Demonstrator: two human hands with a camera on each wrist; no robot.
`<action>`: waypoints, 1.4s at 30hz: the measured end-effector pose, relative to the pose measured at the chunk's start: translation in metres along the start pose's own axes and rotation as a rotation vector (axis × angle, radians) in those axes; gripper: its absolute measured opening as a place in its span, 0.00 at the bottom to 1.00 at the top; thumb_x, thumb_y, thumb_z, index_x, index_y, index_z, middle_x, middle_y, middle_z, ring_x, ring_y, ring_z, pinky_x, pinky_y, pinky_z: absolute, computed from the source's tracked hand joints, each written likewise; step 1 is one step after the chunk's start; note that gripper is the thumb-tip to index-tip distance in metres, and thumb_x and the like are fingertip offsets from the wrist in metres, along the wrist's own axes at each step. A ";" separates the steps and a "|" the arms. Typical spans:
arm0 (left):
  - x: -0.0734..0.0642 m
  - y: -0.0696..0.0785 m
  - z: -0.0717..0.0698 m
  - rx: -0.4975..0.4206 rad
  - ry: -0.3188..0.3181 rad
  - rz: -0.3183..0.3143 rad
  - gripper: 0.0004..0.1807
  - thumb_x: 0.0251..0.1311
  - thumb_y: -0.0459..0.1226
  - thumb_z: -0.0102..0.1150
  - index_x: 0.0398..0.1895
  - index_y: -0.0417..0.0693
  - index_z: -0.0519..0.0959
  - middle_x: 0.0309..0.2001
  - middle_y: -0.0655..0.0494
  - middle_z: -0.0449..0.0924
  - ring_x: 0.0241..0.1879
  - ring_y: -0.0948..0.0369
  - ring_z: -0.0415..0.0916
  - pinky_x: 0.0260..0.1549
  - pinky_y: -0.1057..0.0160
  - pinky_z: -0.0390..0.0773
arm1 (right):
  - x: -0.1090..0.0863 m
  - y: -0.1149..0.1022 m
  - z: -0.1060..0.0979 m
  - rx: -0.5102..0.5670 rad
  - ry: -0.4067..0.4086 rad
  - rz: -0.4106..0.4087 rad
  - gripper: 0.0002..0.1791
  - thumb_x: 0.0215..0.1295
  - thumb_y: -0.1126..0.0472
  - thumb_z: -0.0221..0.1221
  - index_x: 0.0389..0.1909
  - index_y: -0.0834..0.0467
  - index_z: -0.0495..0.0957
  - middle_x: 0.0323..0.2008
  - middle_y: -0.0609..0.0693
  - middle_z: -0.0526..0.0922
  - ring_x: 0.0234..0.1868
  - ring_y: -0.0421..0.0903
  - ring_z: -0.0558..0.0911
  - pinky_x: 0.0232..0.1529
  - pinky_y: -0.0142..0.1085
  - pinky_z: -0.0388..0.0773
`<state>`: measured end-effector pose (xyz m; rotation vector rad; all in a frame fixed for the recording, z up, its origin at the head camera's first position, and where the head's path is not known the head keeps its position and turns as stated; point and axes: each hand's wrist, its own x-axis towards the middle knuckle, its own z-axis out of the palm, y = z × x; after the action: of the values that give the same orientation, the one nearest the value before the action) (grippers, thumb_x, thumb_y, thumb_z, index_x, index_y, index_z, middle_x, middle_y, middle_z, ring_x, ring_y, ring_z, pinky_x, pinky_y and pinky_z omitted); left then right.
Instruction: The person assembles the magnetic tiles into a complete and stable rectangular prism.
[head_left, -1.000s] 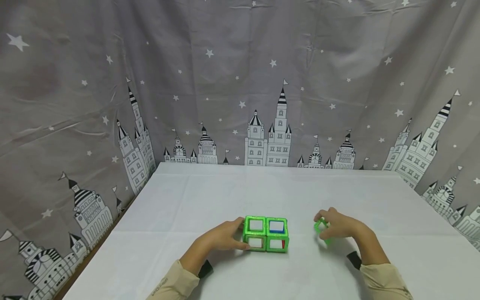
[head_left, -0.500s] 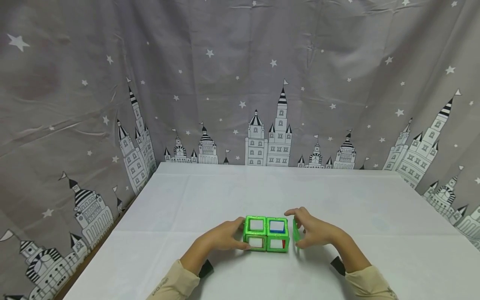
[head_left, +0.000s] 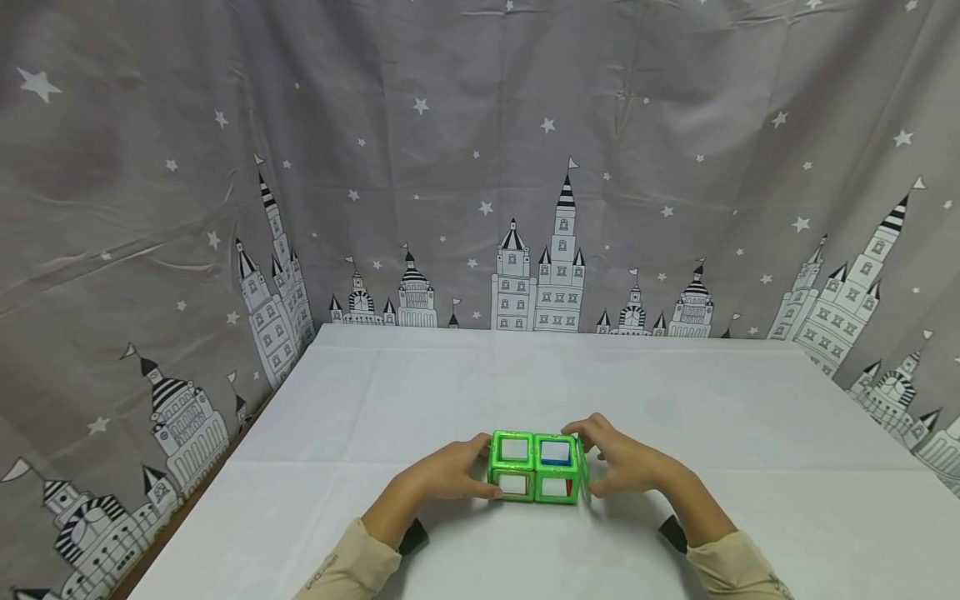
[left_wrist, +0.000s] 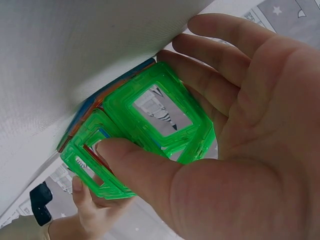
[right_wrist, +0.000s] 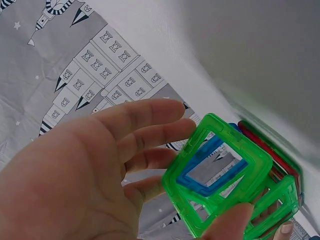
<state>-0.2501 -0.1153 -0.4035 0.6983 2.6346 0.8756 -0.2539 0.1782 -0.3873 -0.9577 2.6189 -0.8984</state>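
A box of green square magnetic tiles (head_left: pixel 535 468), two squares wide, sits on the white table. My left hand (head_left: pixel 450 473) holds its left end, thumb on the near face and fingers at the far side. At the other end my right hand (head_left: pixel 630 461) pinches a single green magnetic tile (right_wrist: pixel 256 155) on edge, slightly tilted against the box's right side. Whether it touches along its whole edge I cannot tell. Through the openings show a blue tile (right_wrist: pixel 238 171) and a red tile (right_wrist: pixel 267 145).
White cloth covers the table (head_left: pixel 420 383) around the box. Behind it hangs a grey curtain (head_left: pixel 450 125) printed with castles and stars. A black band (head_left: pixel 672 533) is at my right wrist.
My right hand has moved left with the single green tile, bringing it from apart on the right up to the box's right end. The left hand and box have stayed still.
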 end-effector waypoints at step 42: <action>0.000 0.003 0.001 0.009 -0.002 -0.025 0.41 0.50 0.47 0.69 0.64 0.40 0.62 0.58 0.46 0.75 0.66 0.46 0.64 0.67 0.44 0.61 | 0.003 -0.003 0.003 -0.001 -0.008 0.021 0.40 0.43 0.66 0.67 0.62 0.57 0.63 0.51 0.54 0.66 0.49 0.53 0.73 0.49 0.48 0.75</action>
<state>-0.2491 -0.1128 -0.4024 0.6666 2.6412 0.8557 -0.2537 0.1727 -0.3876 -0.9299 2.6180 -0.8872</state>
